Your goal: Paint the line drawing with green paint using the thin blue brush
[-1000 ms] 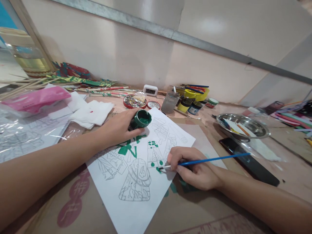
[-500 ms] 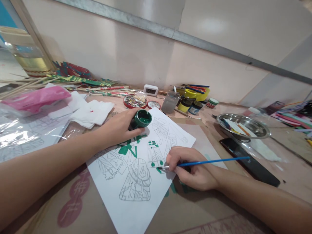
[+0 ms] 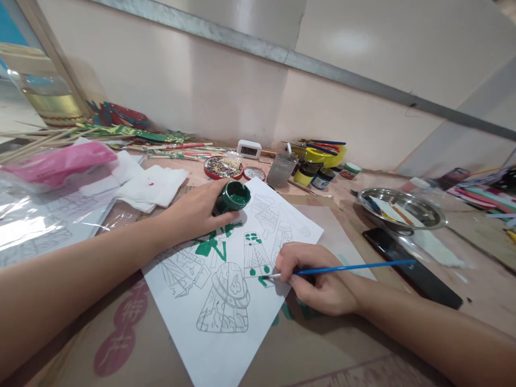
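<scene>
A white sheet of paper lies slantwise on the cardboard, with pencil drawings of patterned shapes and patches of green paint. My left hand is wrapped round a small jar of green paint, tilted with its mouth towards me, at the sheet's upper left. In my right hand a blue paintbrush is pinched near its metal collar. The brush's dark tip touches the paper at a small green stroke, just below a drawn shape with green dots. The handle points to the right.
Behind the sheet stand a cloudy water cup, paint jars, a small white clock and a red dish of beads. White tissues lie at the left. A metal bowl and a black phone are at the right.
Almost nothing differs. The brush handle's far end has shifted very slightly to the right; the tip stays at the same green stroke, and the jar has not moved.
</scene>
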Action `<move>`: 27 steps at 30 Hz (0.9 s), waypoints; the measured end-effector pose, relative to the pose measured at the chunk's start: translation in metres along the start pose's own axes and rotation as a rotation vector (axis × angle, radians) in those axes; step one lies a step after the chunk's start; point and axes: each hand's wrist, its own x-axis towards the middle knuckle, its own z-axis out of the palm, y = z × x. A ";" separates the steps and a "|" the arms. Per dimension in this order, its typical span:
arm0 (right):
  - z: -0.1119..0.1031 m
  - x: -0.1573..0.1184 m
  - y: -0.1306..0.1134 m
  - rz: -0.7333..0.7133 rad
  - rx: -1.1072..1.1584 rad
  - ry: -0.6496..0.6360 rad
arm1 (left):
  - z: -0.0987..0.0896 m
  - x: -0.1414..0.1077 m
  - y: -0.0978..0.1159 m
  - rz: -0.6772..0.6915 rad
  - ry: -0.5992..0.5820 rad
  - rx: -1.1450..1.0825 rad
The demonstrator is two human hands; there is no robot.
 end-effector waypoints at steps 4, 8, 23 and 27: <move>-0.001 0.000 0.001 -0.009 -0.018 -0.004 | 0.000 0.000 0.001 -0.005 -0.002 0.000; -0.003 0.001 -0.002 0.005 -0.009 0.007 | -0.001 0.000 0.001 -0.011 -0.004 0.001; -0.003 0.000 0.000 -0.017 -0.047 -0.001 | 0.000 0.000 0.001 -0.014 -0.009 0.014; -0.004 0.001 -0.002 -0.028 -0.024 0.017 | -0.001 0.000 0.001 -0.019 -0.013 0.014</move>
